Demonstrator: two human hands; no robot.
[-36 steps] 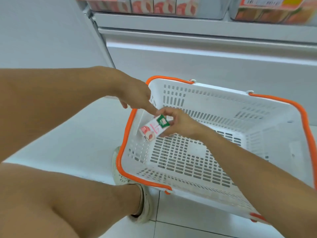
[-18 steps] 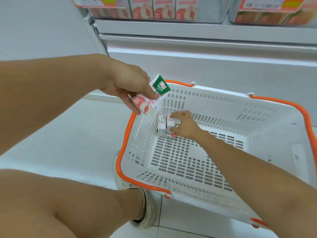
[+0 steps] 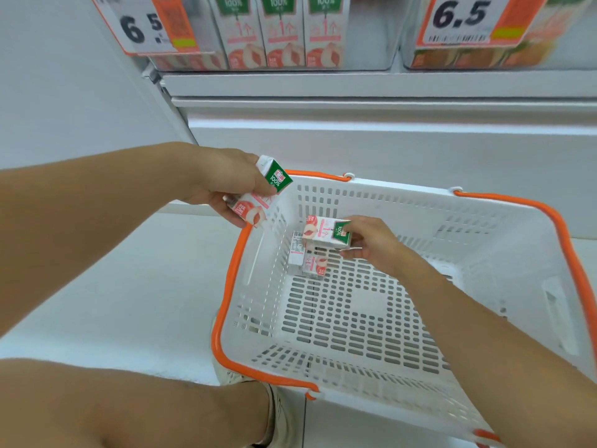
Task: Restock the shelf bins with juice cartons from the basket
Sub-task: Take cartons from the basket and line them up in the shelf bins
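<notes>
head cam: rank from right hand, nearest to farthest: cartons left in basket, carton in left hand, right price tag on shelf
1. Cartons left in basket, just left of the right hand.
2. Carton in left hand, up-left at the basket rim.
3. Right price tag, far up on the shelf.

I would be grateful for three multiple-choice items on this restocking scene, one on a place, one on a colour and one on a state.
1. Where do the loose cartons lie in the basket?
A. far left corner
B. near right corner
C. middle of the floor

2. What colour is the basket's rim?
A. blue
B. orange
C. black

3. What is the right hand doing?
A. resting flat on the rim
B. hanging free
C. gripping a carton

Answers: 1 A, they sit against the far left walls. 2 B, the orange band runs round the white walls. 3 C, its fingers close on the carton's green end, while the left hand holds another carton.
</notes>
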